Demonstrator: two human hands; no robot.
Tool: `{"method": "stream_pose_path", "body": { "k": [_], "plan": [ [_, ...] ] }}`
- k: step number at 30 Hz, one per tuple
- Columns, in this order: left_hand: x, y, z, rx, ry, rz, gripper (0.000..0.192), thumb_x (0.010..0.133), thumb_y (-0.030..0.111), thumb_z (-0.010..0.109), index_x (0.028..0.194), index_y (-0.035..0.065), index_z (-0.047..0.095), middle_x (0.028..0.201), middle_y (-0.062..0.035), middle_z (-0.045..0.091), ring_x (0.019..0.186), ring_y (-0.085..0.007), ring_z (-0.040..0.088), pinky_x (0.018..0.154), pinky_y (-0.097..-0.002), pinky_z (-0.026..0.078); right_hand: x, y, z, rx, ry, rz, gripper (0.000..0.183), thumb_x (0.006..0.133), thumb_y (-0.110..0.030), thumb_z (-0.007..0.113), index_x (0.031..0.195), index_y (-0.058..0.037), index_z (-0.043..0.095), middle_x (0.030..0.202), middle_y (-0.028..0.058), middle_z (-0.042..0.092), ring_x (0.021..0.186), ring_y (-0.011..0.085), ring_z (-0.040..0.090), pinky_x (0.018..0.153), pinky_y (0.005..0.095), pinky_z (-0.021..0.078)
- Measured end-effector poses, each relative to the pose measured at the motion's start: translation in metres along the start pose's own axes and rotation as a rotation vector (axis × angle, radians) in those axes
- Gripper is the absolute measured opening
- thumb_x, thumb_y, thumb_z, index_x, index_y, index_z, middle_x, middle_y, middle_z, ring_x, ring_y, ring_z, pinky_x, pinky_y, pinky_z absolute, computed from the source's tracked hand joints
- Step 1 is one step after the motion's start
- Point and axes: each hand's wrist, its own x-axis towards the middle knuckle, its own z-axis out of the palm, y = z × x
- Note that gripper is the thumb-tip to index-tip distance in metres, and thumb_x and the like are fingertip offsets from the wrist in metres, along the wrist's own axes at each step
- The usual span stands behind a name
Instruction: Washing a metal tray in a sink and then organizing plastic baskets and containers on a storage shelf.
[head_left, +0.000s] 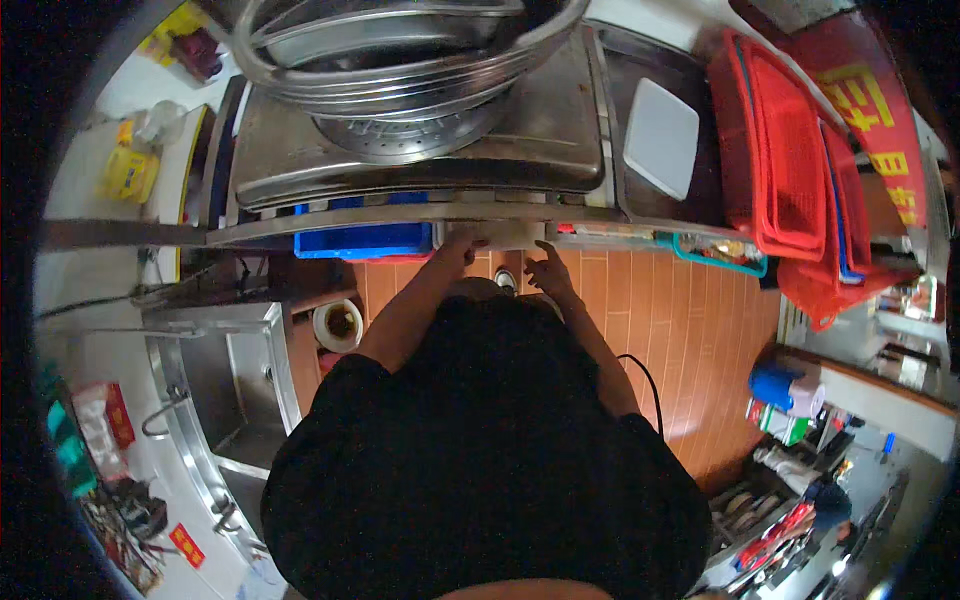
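Note:
Just under the front edge of a metal rack (480, 213), my left hand (466, 246) is at the near side of a pale, box-like container (506, 234) on the lower level; whether its fingers grip the rim cannot be told. My right hand (548, 271) hovers near that container's right corner, fingers apart and holding nothing. A blue plastic tray (364, 238) lies left of my left hand. Above, an upturned metal tray (547, 161) bears a perforated metal pan (409, 139) and stacked large metal bowls (420, 90).
Red plastic baskets (772, 150) stand at the right, beside a white lid (661, 139) on a dark tray. A teal basket (720, 259) pokes out below. Left are a steel sink (232, 375) and a white bucket (337, 325). A black cable (651, 382) crosses the tiled floor.

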Motion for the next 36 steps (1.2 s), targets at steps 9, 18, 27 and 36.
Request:
{"method": "stream_pose_path", "body": {
  "k": [9, 18, 27, 36],
  "plan": [
    [0.041, -0.001, 0.005, 0.107, -0.018, 0.019, 0.031, 0.091, 0.039, 0.065, 0.104, 0.0115, 0.061, 0.081, -0.0036, 0.063, 0.056, -0.0119, 0.054, 0.044, -0.0285, 0.041, -0.094, 0.059, 0.036, 0.221, 0.371, 0.208, 0.036, 0.089, -0.024, 0.066, 0.117, -0.0017, 0.057, 0.076, 0.0126, 0.069, 0.055, 0.0160, 0.063, 0.052, 0.0290, 0.0507],
    [-0.074, 0.084, 0.038, -0.280, -0.065, 0.189, 0.023, 0.093, 0.033, 0.058, 0.085, 0.0122, 0.056, 0.067, -0.0018, 0.052, 0.053, -0.0136, 0.047, 0.048, -0.0300, 0.039, -0.106, 0.161, 0.059, 0.281, 0.520, 0.038, 0.029, 0.092, -0.022, 0.062, 0.110, 0.0004, 0.061, 0.074, 0.0092, 0.067, 0.059, 0.0139, 0.063, 0.054, 0.0273, 0.0528],
    [-0.228, 0.035, 0.017, 0.367, -0.330, 0.632, 0.017, 0.093, 0.027, 0.049, 0.085, 0.0120, 0.052, 0.065, 0.0005, 0.050, 0.053, -0.0096, 0.046, 0.048, -0.0240, 0.033, -0.152, 0.088, -0.015, 0.830, 0.215, 0.151, 0.026, 0.095, -0.022, 0.059, 0.108, -0.0002, 0.063, 0.076, 0.0080, 0.065, 0.059, 0.0142, 0.062, 0.053, 0.0271, 0.0526],
    [-0.324, 0.107, 0.166, 0.516, -0.202, 0.593, 0.023, 0.086, 0.016, 0.049, 0.104, 0.0046, 0.056, 0.063, 0.0021, 0.048, 0.050, -0.0090, 0.045, 0.047, -0.0236, 0.035, -0.207, 0.174, -0.085, 0.684, 0.321, 0.316, 0.023, 0.094, -0.023, 0.057, 0.102, -0.0034, 0.066, 0.080, 0.0085, 0.066, 0.060, 0.0144, 0.061, 0.055, 0.0256, 0.0507]
  ]
}}
